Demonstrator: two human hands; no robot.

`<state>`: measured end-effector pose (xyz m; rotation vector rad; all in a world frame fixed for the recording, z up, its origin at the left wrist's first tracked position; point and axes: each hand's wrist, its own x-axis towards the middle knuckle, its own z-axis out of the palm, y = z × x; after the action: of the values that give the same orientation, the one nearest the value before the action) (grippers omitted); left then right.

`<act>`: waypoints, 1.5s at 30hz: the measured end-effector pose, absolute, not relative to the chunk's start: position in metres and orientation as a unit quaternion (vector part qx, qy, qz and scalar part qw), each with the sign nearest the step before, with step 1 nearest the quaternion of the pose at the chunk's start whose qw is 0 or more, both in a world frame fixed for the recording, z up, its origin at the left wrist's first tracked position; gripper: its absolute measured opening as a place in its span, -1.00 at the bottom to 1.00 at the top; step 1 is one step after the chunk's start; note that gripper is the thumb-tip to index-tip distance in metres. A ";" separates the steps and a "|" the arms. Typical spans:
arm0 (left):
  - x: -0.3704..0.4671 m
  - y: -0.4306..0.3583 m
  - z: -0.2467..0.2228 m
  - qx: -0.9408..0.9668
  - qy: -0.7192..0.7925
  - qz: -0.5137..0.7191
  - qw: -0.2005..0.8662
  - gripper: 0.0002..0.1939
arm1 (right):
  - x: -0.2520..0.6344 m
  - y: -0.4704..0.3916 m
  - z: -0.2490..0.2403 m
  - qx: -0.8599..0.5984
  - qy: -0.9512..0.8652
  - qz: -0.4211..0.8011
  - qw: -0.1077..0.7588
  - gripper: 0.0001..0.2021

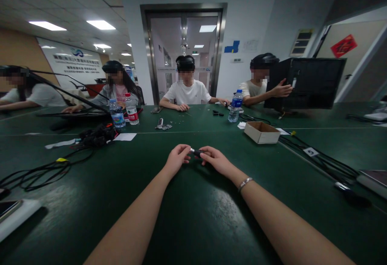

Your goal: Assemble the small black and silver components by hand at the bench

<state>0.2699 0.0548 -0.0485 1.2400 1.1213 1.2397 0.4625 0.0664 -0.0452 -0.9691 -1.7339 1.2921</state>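
Between my two hands is a small black stick-like thing with a shiny silver end, held just above the green table. My left hand pinches its silver end between thumb and fingers. The fingers of my right hand are closed round the black end, which they partly cover. It is too small for me to tell its exact kind. A silver bracelet circles my right wrist.
A shallow open cardboard box and black cables lie to the right, with a black-headed brush nearer me. Bottles, a tangle of black gear and coiled cable are left. Several people sit opposite, one holding a big black panel.
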 end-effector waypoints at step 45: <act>0.265 0.053 -0.049 0.650 0.488 0.436 0.385 -0.56 | 0.453 0.059 -0.045 -0.350 -0.663 0.506 0.427 -0.63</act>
<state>0.2648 0.0526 -0.0494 1.6563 1.2434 1.1110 0.4531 0.0590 -0.0452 -0.8735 -1.6565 1.2654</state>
